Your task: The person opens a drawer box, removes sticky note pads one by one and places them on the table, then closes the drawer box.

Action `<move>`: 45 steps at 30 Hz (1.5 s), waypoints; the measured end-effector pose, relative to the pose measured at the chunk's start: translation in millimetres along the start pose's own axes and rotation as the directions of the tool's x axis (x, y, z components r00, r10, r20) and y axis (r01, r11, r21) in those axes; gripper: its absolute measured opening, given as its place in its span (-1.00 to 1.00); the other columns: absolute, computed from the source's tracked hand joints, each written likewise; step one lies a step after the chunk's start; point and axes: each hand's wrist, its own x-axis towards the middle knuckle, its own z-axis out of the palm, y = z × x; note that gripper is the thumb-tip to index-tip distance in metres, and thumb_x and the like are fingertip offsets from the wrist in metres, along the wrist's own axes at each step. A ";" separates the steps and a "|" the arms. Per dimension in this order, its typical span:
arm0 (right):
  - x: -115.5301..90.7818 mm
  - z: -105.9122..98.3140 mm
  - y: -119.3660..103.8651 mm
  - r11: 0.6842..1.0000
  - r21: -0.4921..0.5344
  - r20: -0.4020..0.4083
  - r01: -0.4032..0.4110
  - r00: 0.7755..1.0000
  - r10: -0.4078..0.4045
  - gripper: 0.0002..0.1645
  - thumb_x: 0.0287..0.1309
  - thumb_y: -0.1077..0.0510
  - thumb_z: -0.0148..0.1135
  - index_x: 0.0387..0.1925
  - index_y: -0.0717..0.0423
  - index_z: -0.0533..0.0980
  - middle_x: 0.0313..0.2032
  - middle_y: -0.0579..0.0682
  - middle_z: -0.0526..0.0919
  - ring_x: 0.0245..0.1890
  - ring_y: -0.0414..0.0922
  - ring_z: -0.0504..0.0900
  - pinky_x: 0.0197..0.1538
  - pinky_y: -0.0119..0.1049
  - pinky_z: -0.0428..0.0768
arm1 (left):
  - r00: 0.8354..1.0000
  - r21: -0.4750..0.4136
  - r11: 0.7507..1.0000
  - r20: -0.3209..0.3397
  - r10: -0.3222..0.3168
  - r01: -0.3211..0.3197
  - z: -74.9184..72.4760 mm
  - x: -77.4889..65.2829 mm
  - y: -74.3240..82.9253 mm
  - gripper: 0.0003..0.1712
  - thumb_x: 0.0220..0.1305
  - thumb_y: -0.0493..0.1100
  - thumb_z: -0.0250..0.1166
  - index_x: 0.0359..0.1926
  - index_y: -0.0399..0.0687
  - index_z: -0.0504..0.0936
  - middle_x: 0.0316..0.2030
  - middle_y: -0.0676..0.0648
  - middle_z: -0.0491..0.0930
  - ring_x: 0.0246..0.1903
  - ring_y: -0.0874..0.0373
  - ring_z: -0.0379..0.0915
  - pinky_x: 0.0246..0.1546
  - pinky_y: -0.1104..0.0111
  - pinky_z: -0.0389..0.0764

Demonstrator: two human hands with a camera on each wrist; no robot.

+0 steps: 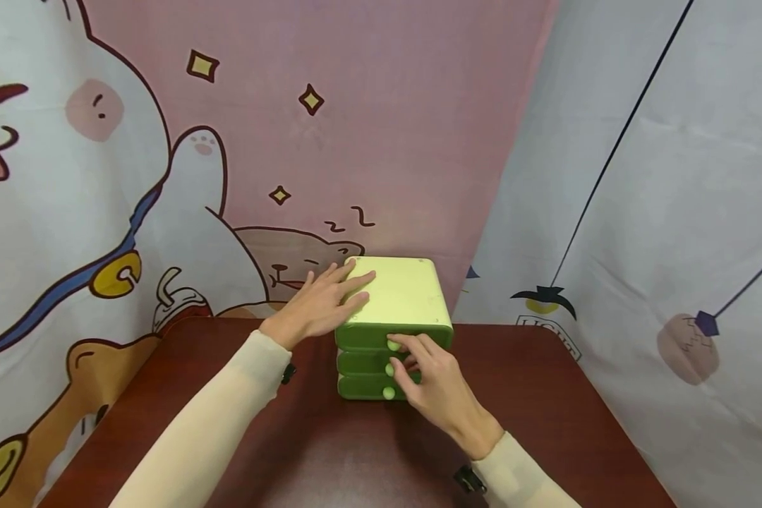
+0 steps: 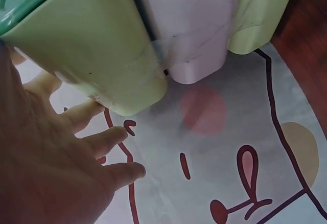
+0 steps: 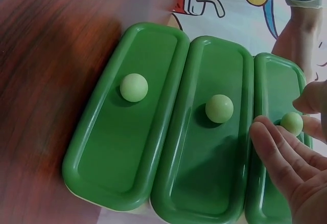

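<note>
A small three-drawer cabinet (image 1: 400, 289) with a pale yellow top and green drawer fronts stands on the table. Each front carries a round light-green knob; the bottom knob (image 3: 134, 87) and middle knob (image 3: 219, 108) are fully visible in the right wrist view. My left hand (image 1: 317, 302) rests with spread fingers on the left part of the cabinet top. Around the top knob (image 3: 292, 124) are the fingers and thumb of my right hand (image 1: 441, 381); the thumb appears slightly apart from it. All three drawers look closed.
The dark reddish-brown table (image 1: 343, 466) extends around the cabinet. A cartoon-printed cloth (image 1: 406, 141) hangs behind it. In the left wrist view, the cabinet's side shows a pink middle tier (image 2: 189, 24) with clear tape across it.
</note>
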 end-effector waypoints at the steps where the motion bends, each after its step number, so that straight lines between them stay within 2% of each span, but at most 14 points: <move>1: 0.4 0.4 -0.1 1.000 0.000 -0.003 0.004 1.000 -0.004 -0.50 0.45 0.34 0.55 0.35 0.20 0.71 -0.11 0.07 0.79 -0.27 -0.22 0.87 -0.15 -0.47 0.85 | 1.000 0.001 1.000 -0.003 0.000 0.000 -0.2 -0.3 -0.3 -0.27 0.87 0.41 -0.12 0.88 0.54 0.21 0.95 -0.10 -0.09 0.91 -0.42 -0.17 0.82 -0.56 -0.23; 7: 0.8 1.8 1.1 1.000 0.010 -0.011 0.004 1.000 -0.004 -0.54 0.43 0.37 0.55 0.30 0.22 0.73 -0.13 0.04 0.80 -0.22 -0.21 0.86 -0.13 -0.41 0.88 | 1.000 -0.002 1.000 -0.005 0.003 -0.003 0.2 0.5 -1.8 -0.26 0.86 0.42 -0.12 0.87 0.53 0.23 0.94 -0.11 -0.07 0.90 -0.43 -0.16 0.81 -0.57 -0.22; 14: 2.0 0.7 0.0 1.000 0.005 -0.029 0.023 0.999 -0.023 -0.59 0.40 0.39 0.57 0.23 0.21 0.75 -0.14 0.00 0.81 -0.22 -0.23 0.86 -0.13 -0.46 0.86 | 1.000 0.006 1.000 -0.002 0.007 -0.007 -1.0 1.4 -2.4 -0.26 0.86 0.42 -0.11 0.88 0.53 0.23 0.94 -0.12 -0.05 0.91 -0.41 -0.16 0.82 -0.57 -0.21; 21: 1.6 -3.4 -3.1 0.999 -0.019 -0.015 0.034 0.999 -0.035 -0.61 0.39 0.37 0.59 0.20 0.18 0.75 -0.15 -0.01 0.82 -0.25 -0.25 0.84 -0.16 -0.43 0.86 | 1.000 -0.002 1.000 0.003 0.005 -0.005 -2.3 1.1 -0.7 -0.27 0.86 0.41 -0.09 0.87 0.54 0.23 0.94 -0.11 -0.07 0.92 -0.38 -0.20 0.83 -0.53 -0.28; 39: -3.7 -8.8 -11.4 0.999 -0.030 0.005 0.040 0.999 -0.040 -0.60 0.36 0.37 0.62 0.17 0.17 0.75 -0.16 -0.02 0.81 -0.29 -0.29 0.83 -0.19 -0.51 0.82 | 1.000 0.001 1.000 -0.010 0.008 -0.008 1.0 0.0 -3.8 -0.26 0.86 0.42 -0.12 0.88 0.53 0.22 0.94 -0.11 -0.07 0.91 -0.39 -0.17 0.83 -0.55 -0.22; 45: -2.8 -11.2 -11.7 0.998 -0.028 0.010 0.065 0.998 -0.064 -0.61 0.32 0.40 0.62 0.14 0.19 0.75 -0.17 0.00 0.83 -0.32 -0.28 0.83 -0.23 -0.45 0.84 | 1.000 0.005 1.000 -0.010 0.011 -0.010 0.4 -0.5 -2.9 -0.25 0.85 0.44 -0.11 0.88 0.53 0.23 0.94 -0.12 -0.07 0.92 -0.37 -0.18 0.83 -0.54 -0.22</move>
